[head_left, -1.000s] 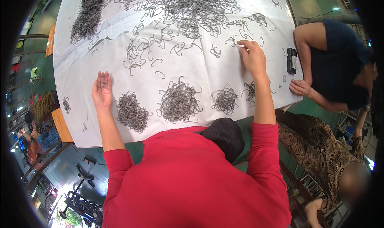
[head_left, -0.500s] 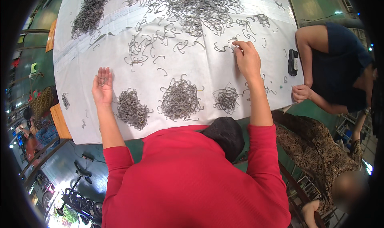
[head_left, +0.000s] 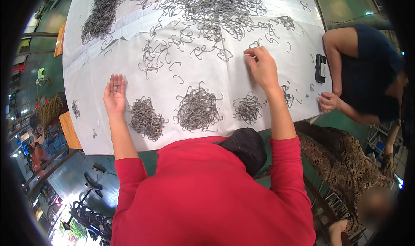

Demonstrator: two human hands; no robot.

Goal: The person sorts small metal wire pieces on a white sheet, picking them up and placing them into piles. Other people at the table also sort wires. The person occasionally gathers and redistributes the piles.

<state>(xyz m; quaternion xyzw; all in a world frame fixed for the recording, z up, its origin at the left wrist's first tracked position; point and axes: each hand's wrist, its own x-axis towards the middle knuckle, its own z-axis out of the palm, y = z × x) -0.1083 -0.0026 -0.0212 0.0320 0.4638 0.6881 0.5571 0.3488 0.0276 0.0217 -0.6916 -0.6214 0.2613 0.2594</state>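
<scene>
- Head view: the left hand (head_left: 114,94) lies palm up on the white sheet (head_left: 86,69) covering the tabletop, fingers spread, with a few small wire hooks (head_left: 115,88) resting in the palm.
- The right hand (head_left: 260,66) reaches further out with its fingers curled together near one loose hook (head_left: 255,44); whether it is actually pinching one I cannot tell, since the fingertips face away.
- Three neat piles sit just in front of the person's red shirt (head_left: 207,194): a left pile (head_left: 146,117) just beside the left wrist, a middle pile (head_left: 198,107), and a smaller right pile (head_left: 247,108) next to the right forearm.
- A fourth, thinner cluster (head_left: 287,95) lies on the far side of the right forearm.
- Beyond the hands, a wide scatter of hooks (head_left: 207,21) spreads across the sheet, plus a dense dark heap (head_left: 101,15) at the far left (far too many to count).
- The hooks look like thin bent wire: light, stiff, and likely to snag on each other, so lifting one from a pile may drag others. Judging by the shape, the curved middle of a single loose hook is the easiest place to pinch.
- At the right edge, another person's hand (head_left: 329,101) rests on the tabletop, near a small black object (head_left: 320,67) (possibly a phone).
</scene>
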